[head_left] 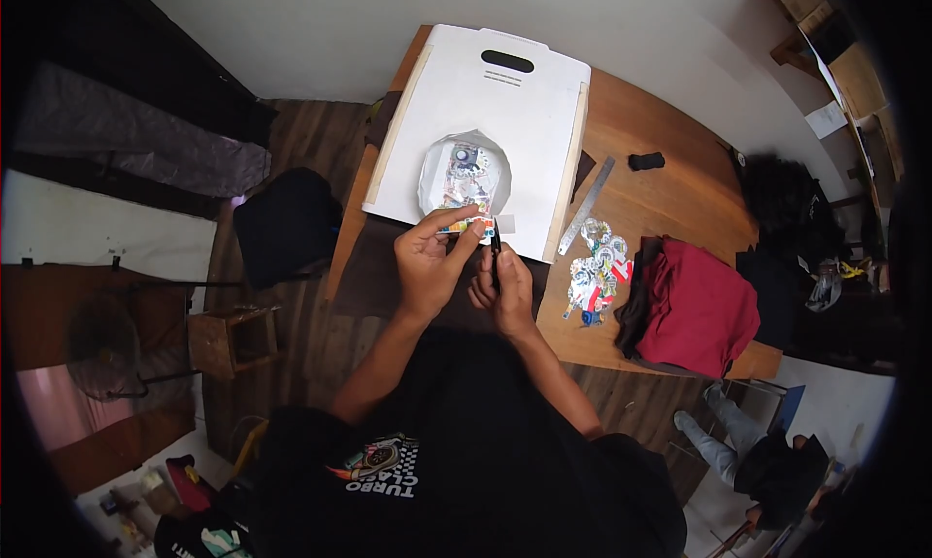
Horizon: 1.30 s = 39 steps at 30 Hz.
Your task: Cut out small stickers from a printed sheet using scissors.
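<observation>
My left hand [428,264] pinches a small colourful printed sticker piece [454,226] between thumb and fingers. Close beside it, my right hand [509,284] is closed around a slim black tool [497,240], its tip up against the right edge of the piece. Whether the tool is a knife or scissors is too small to tell. Just beyond both hands, a round whitish tray [424,181] with a crinkled rim holds more printed sheets [471,170]. It rests on a large white board [456,97] with an oblong slot at its far end.
Right of the board, a metal ruler [588,204] lies on the wooden table [641,131] near a heap of cut stickers [599,272]. Farther along are a small black object [646,160] and folded red cloth [701,306]. Another person [777,471] is at the lower right.
</observation>
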{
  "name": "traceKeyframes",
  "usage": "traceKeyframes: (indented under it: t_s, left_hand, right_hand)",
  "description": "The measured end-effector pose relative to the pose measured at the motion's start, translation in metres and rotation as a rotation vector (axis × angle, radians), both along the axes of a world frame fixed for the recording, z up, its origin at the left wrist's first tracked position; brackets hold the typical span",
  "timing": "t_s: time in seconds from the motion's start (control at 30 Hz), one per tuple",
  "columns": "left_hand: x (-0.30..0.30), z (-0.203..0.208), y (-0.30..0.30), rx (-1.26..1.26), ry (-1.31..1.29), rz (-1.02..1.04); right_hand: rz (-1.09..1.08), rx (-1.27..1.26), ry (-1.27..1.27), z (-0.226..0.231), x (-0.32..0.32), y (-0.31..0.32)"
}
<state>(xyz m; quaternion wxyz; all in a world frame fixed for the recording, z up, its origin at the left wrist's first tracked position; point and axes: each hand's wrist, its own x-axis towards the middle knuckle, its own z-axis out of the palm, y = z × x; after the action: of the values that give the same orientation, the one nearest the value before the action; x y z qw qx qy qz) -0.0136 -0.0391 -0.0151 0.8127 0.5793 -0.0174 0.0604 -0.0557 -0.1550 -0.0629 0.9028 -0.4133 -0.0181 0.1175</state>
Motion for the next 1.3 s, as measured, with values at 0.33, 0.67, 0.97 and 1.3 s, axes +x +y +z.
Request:
traceKeyframes:
  t_s: [0.33,0.67,0.97,1.3]
  left_hand:
    - [-0.0005,-0.0007,0.0005,0.004,0.000,0.003]
    - [-0.0013,0.0000,-0.0003,-0.006,0.020,-0.001]
    - [0.0006,-0.0041,0.0008,0.086,-0.108,-0.007]
    - [0.0013,0.0033,-0.0007,0.165,-0.121,-0.001]
  right_hand:
    - [-0.004,-0.004,-0.006,-0.0009,-0.0002,0.0006]
    - [-0.001,-0.016,-0.014,0.0011,-0.0013,-0.0001]
    - [-0.018,-0.024,-0.013,0.0018,-0.0014,0.0009]
    - [-0.035,0.013,-0.003,0.0066,-0.0011,0.0029]
